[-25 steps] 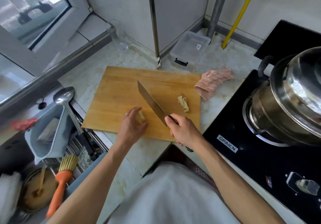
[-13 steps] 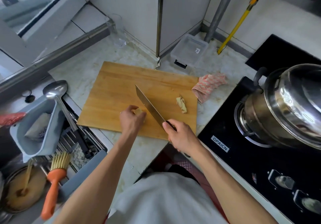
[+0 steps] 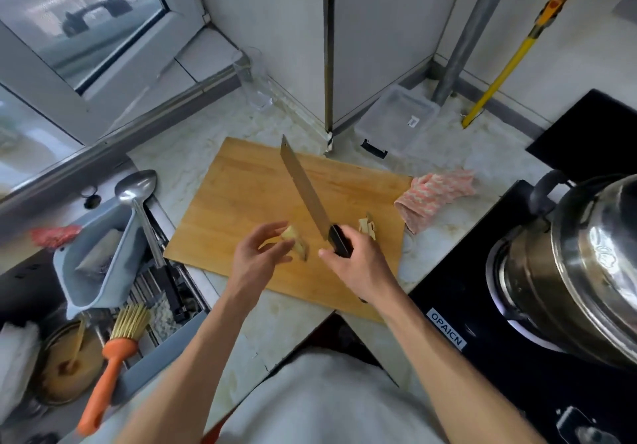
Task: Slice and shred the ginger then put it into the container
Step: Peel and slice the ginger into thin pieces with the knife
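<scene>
— On the cutting board [image 3: 241, 202], where's the ginger [image 3: 299, 241]?
— Near its front edge, beside the left hand [image 3: 256, 257], whose fingers are spread loose, gripping nothing. Some slices [image 3: 366, 229] lie further right.
— The right hand [image 3: 358, 264]?
— Wrapped round the knife [image 3: 303, 188] handle, blade angled up. The clear container [image 3: 400, 116] sits behind on the bench [image 3: 193, 154].

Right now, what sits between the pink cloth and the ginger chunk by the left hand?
In the head view: the small pile of pale ginger slices and the steel-bladed knife, gripped by the right hand, lie between the pink patterned cloth and the ginger chunk.
</scene>
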The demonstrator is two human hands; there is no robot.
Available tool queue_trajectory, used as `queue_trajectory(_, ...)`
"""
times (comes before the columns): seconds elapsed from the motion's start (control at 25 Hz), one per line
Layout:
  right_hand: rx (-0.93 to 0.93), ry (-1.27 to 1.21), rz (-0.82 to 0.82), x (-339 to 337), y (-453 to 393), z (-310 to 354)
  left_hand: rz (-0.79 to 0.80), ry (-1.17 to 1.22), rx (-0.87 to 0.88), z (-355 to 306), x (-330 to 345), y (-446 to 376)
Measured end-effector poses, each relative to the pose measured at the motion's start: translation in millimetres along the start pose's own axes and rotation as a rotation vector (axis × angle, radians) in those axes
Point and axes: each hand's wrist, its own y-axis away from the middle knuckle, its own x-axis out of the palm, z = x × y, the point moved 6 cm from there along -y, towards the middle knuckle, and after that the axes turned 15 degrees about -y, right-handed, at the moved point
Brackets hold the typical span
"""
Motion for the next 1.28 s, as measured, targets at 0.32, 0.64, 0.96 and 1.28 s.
queue_trajectory(0.32, -0.056, 0.005, -0.038, 20.4, -12.7, 13.1, 0.08, 0.072, -0.001, -6.7, -8.6, 6.5)
queue_trajectory(0.64, -0.07, 0.118, -0.065, 20.2, -6.3, 16.4, 0.123, -0.012, 0.064, -3.9, -3.3, 5.1)
queue_trajectory(0.96, -0.075, 0.184, -0.138, 21.5, -1.1, 9.8, 0.15, 0.005, 0.06, 4.5, 4.2, 7.4)
queue_trajectory(1.28, 0.009, 0.157, -0.055, 20.0, 0.5, -8.2, 0.011, 0.35, -0.197, 44.6, -21.0, -10.3)
